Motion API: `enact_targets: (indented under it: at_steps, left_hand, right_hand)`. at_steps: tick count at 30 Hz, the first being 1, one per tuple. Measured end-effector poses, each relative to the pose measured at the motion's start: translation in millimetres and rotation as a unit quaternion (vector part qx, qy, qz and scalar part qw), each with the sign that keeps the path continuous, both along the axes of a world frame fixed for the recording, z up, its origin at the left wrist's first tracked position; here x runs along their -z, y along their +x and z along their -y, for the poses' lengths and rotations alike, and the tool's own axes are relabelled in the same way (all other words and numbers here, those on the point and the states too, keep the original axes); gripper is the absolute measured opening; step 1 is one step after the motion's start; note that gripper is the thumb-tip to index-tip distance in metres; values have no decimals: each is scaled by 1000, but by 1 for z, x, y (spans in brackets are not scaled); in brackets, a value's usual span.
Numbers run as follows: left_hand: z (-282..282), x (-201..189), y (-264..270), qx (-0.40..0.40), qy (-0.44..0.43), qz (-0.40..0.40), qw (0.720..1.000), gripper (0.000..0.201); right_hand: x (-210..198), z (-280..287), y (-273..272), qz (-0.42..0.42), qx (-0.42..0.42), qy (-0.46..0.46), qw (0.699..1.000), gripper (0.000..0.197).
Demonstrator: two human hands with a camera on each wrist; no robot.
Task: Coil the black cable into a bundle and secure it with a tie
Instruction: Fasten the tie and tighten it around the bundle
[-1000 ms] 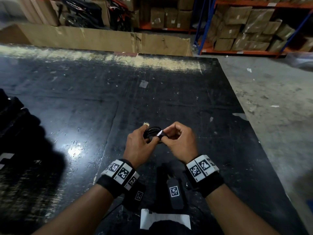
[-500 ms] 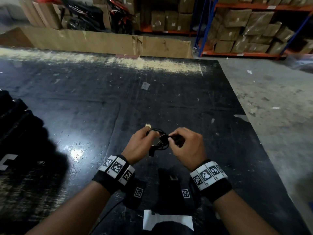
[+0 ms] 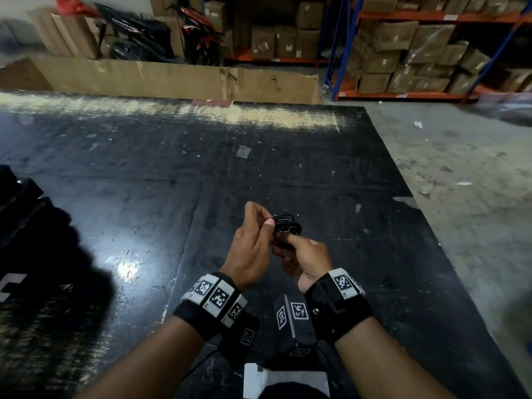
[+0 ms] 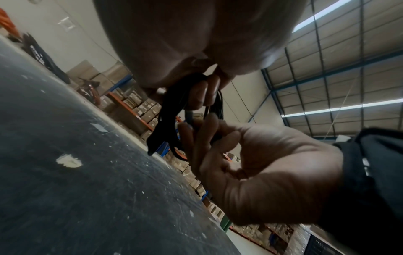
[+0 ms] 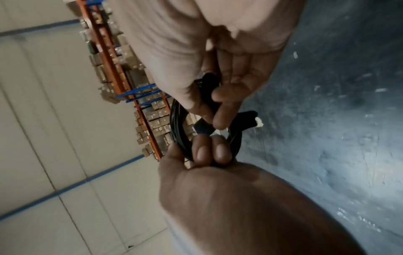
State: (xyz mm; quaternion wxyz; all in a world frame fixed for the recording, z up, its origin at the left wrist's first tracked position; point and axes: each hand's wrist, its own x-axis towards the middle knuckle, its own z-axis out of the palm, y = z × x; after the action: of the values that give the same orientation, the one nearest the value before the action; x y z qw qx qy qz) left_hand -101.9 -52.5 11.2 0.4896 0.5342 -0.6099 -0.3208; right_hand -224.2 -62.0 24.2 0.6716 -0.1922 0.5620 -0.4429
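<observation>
The black cable (image 3: 286, 226) is wound into a small coil and held above the black table (image 3: 144, 197) between both hands. My left hand (image 3: 266, 223) pinches it from the left, thumb on top. My right hand (image 3: 288, 240) lies palm up beneath, fingers curled round the strands. In the right wrist view, the left hand (image 5: 209, 110) pinches a black tie (image 5: 246, 119) with a white tip beside the coil (image 5: 181, 134), and the right hand (image 5: 209, 153) grips the loop's lower part. From the left wrist, the tie (image 4: 161, 124) hangs down from the coil (image 4: 216, 103).
A white paper label (image 3: 285, 381) lies at the table's near edge. A dark pile (image 3: 17, 211) sits at the far left. The table's right edge (image 3: 417, 214) drops to a concrete floor. Cardboard sheets (image 3: 172, 79) and shelves of boxes (image 3: 417, 53) stand beyond.
My right hand has turned palm up and come under the coil. My left hand has shifted over the coil's left side. Both hands sit a little further forward.
</observation>
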Motion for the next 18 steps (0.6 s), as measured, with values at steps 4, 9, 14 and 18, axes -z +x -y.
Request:
enact_targets:
  at_steps: [4, 9, 14, 18]
  left_hand:
    - [-4, -1, -1, 26, -12, 21, 999, 5]
    - [-6, -6, -4, -3, -1, -58, 998, 15]
    - [-2, -5, -5, 9, 47, -56, 997, 27]
    - [1, -7, -5, -15, 12, -2, 1000, 33]
  right_hand:
    - [-5, -2, 0, 67, 20, 2, 998, 15]
    - [-3, -4, -3, 168, 11, -28, 985, 18]
    - [3, -5, -2, 211, 25, -33, 977, 15]
    - [0, -9, -4, 197, 16, -31, 980, 13]
